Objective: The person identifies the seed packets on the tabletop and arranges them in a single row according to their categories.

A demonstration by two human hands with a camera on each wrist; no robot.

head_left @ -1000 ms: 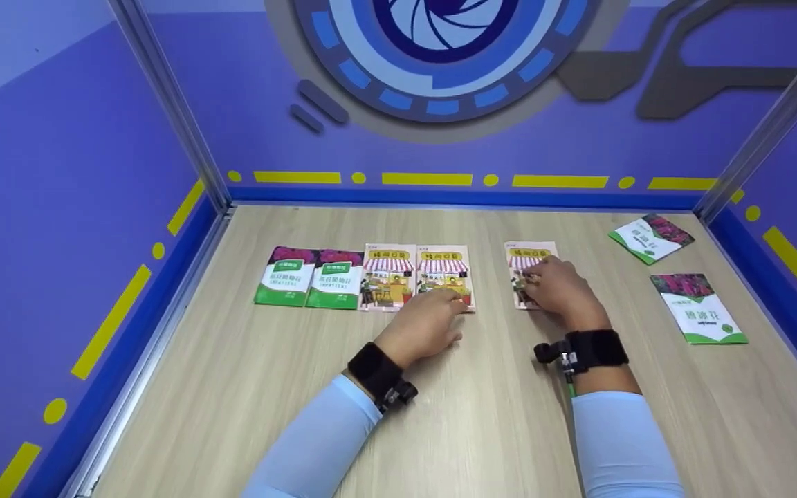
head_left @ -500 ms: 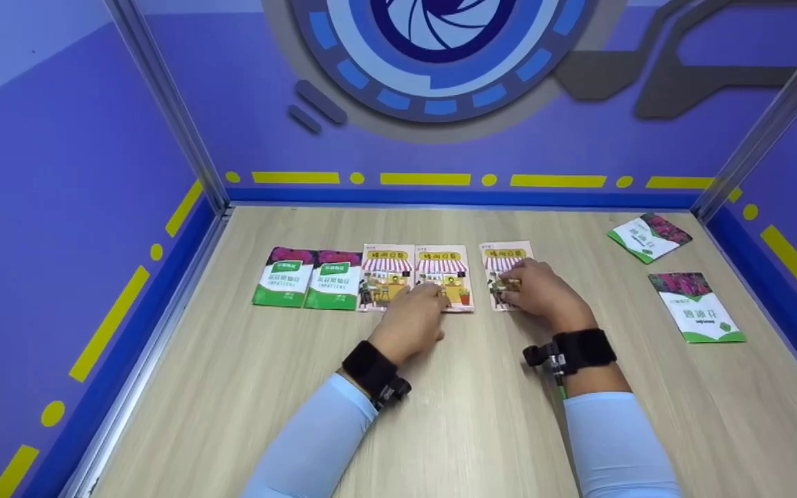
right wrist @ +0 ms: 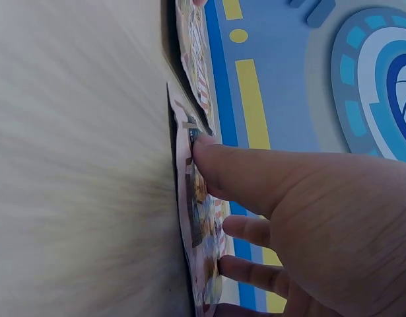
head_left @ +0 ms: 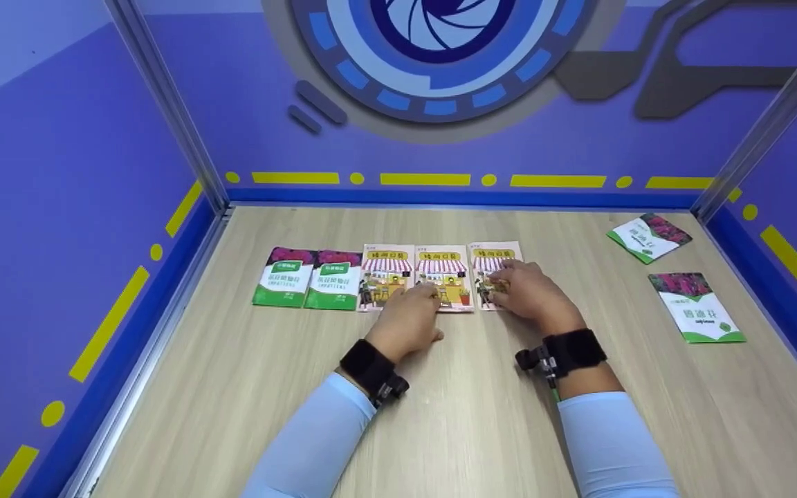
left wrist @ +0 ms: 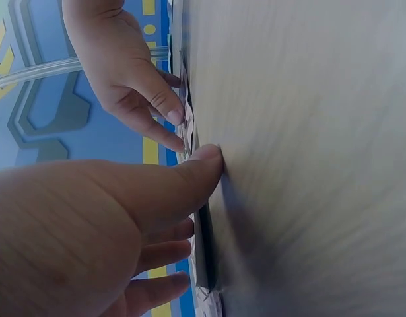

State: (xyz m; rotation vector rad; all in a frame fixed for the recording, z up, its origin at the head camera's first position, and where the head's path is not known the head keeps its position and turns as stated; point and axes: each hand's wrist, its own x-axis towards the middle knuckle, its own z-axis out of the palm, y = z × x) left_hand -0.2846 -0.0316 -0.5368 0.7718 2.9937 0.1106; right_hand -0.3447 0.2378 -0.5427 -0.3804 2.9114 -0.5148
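Note:
In the head view, a row of flat seed packets lies on the wooden table. Two green-and-white packets with pink flowers, a left one (head_left: 284,277) and a right one (head_left: 333,279), form its left end. Three pink packets with striped awnings continue it: one (head_left: 378,266), a middle one (head_left: 441,259) and a right one (head_left: 494,256). My left hand (head_left: 407,319) rests its fingers on the lower part of the middle pink packet. My right hand (head_left: 535,296) presses the right pink packet with thumb and fingertips (right wrist: 230,228), its fingers fairly straight. A sliver of table separates these two packets.
Two more green-and-white flower packets lie askew at the right: a far one (head_left: 649,237) and a nearer one (head_left: 697,308). Blue-purple panels (head_left: 398,155) with metal corner posts (head_left: 171,104) bound the table (head_left: 468,415) at the back and sides.
My right hand has slid the right pink packet leftward, close to the middle one. My left hand has shifted slightly left along the row. The other packets stay put.

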